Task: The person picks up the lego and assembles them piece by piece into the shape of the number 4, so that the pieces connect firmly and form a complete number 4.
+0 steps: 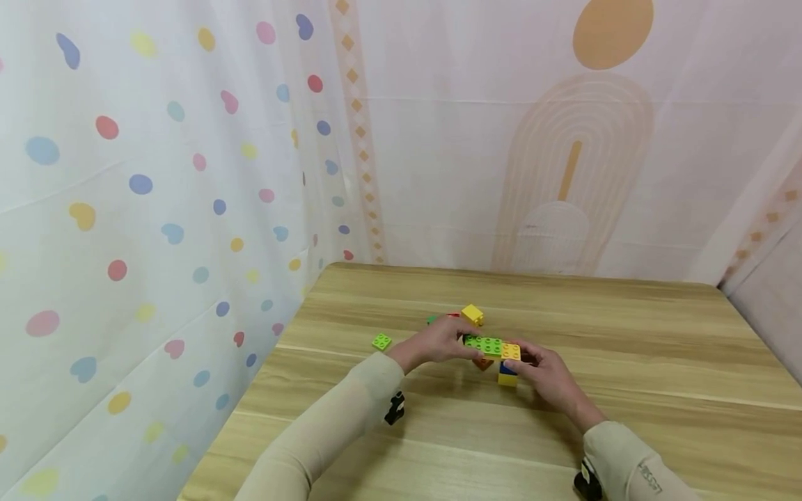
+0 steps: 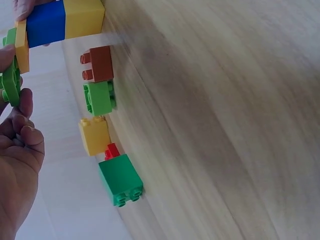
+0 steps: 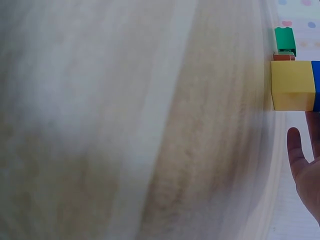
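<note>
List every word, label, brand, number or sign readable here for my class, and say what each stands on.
Nothing reads with certainty.
Right sleeve: dark lettering, too small and blurred to quote.
Black objects near both wrists: pale patches, too small to tell whether they bear text.
Bricks: no lettering shows.
Curtains: printed shapes, no words.

A big yellow block point(image 3: 292, 86) is joined to a blue block point(image 3: 316, 86), which is cut off at the right. The right hand point(image 3: 309, 180) is near them. One finger reaches the blue block's edge, and another sticks out. Farther away are a brown block point(image 3: 284, 57) and a green block point(image 3: 285, 40). The wooden table point(image 3: 165, 120) looks blurry. Far off hangs a spotty white cloth point(image 3: 300, 10).
</note>
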Available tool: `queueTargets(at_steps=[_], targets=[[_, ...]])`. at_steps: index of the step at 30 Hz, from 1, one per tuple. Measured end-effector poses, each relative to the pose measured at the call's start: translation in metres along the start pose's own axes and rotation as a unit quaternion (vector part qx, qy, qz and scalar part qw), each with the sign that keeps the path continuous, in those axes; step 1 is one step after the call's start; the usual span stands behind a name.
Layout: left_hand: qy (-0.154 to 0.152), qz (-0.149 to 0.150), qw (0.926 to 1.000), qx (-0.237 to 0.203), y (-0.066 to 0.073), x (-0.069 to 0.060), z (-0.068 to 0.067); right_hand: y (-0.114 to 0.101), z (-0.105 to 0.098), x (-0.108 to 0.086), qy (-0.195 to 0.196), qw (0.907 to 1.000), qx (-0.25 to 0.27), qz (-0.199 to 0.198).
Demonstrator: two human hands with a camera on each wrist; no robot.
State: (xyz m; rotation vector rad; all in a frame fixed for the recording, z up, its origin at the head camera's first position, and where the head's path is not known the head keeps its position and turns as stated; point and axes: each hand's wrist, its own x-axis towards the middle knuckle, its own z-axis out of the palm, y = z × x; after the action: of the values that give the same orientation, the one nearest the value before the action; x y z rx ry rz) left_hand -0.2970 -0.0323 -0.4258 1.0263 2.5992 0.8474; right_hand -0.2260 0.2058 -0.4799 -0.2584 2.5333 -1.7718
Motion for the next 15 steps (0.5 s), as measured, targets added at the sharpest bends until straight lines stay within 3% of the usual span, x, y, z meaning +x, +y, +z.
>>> queueTargets(at_steps=[8, 15], targets=[[0.009, 0.001, 0.9999, 0.012, -0.0005, -0.0008, 0.0045, 0.0029, 0.0007, 0.0, -0.003, 0.9998, 0.019, -0.007], [0.022, -0.006, 0.9988, -0.043, -0.002, -0.0034, 0.0087, 0.0036, 0.0002, 0.001, -0.003, 0.9999, 0.014, -0.009]])
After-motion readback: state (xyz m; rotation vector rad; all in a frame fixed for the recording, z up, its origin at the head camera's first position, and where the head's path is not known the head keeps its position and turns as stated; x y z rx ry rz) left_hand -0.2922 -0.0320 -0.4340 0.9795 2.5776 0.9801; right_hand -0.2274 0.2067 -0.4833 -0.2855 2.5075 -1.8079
